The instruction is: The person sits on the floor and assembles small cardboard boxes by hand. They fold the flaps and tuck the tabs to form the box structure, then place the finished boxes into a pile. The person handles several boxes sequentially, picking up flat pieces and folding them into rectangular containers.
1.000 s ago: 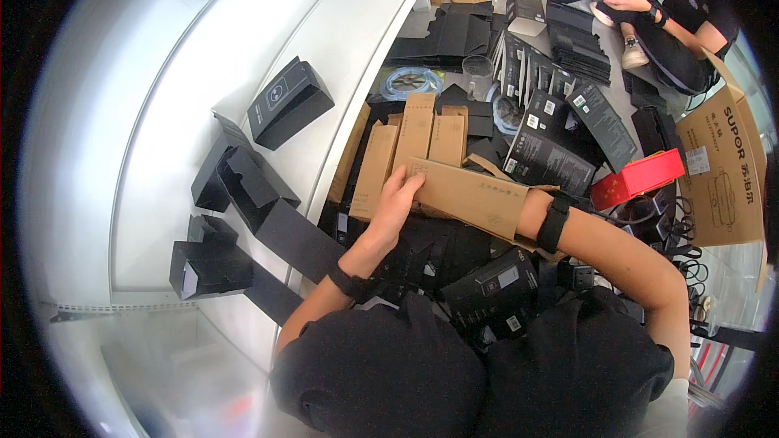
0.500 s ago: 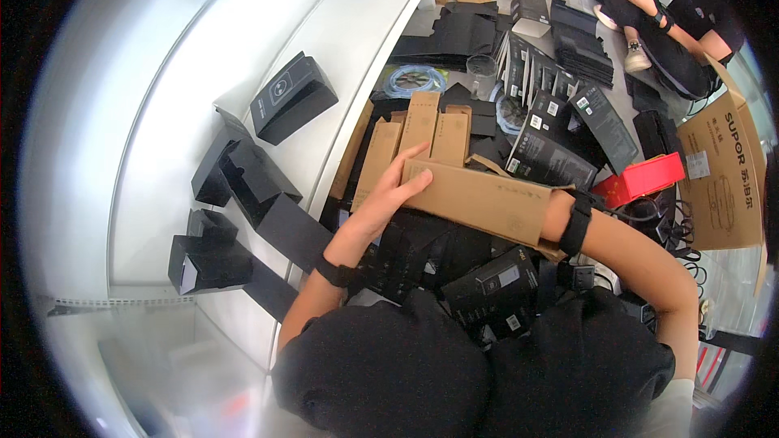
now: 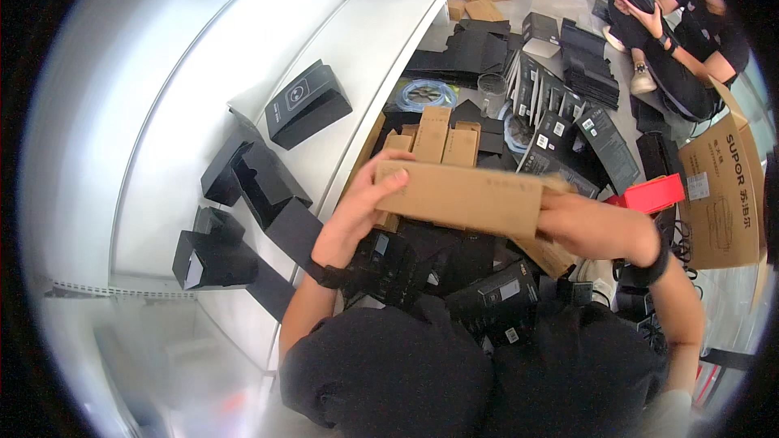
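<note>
Black cloth covered the person's legs, and just beyond them a black printed cardboard box lay tilted among dark packaging. Above that clutter, a long, narrow brown cardboard box was held crosswise, clear of the things below it. The left hand gripped its left end, thumb pressed on the near face and fingers round the upper edge. The right hand was at the opposite end, slightly blurred, its fingers bent against or into the opening; its fingertips were hidden, so I cannot tell whether it gripped.

To the left, open black cardboard boxes rested on a long white shelf. Past the held box stood several slim brown cartons, with a bright red box and a large brown shipping carton off to the right. Farther back lay a pale blue coil of cable near a clear cup. At the far right, another person sat holding a dark object.
</note>
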`<state>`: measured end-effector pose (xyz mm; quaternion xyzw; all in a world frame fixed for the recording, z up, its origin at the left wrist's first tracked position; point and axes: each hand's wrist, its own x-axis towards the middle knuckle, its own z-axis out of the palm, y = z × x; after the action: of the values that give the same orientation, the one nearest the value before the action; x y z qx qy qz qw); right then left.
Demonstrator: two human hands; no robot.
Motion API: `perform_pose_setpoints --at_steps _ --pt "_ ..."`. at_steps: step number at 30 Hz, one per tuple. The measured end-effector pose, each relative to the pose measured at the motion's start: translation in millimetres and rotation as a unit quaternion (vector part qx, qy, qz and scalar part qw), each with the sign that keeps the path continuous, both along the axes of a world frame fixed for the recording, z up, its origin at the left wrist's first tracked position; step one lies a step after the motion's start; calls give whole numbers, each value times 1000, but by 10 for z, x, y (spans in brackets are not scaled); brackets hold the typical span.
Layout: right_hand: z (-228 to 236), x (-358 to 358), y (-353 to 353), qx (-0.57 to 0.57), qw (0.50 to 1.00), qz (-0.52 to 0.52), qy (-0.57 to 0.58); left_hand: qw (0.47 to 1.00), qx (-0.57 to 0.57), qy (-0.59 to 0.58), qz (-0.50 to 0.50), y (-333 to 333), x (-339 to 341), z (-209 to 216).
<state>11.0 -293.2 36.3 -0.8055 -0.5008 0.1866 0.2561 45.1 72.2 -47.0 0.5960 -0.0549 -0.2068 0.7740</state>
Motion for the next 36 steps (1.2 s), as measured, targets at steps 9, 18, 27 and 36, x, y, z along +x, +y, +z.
perform_pose_setpoints --at_steps 9,18,27,36 --pt "-441 -33 -44 289 862 -369 191 976 -160 116 87 -403 -88 400" --pt "-539 234 799 374 673 -349 535 990 -26 108 -88 -562 -362 337" --pt "-720 359 825 333 665 -329 581 986 2 122 -112 -375 -272 329" --pt "-1004 334 41 120 907 -396 75 990 131 60 7 -5 24 56"
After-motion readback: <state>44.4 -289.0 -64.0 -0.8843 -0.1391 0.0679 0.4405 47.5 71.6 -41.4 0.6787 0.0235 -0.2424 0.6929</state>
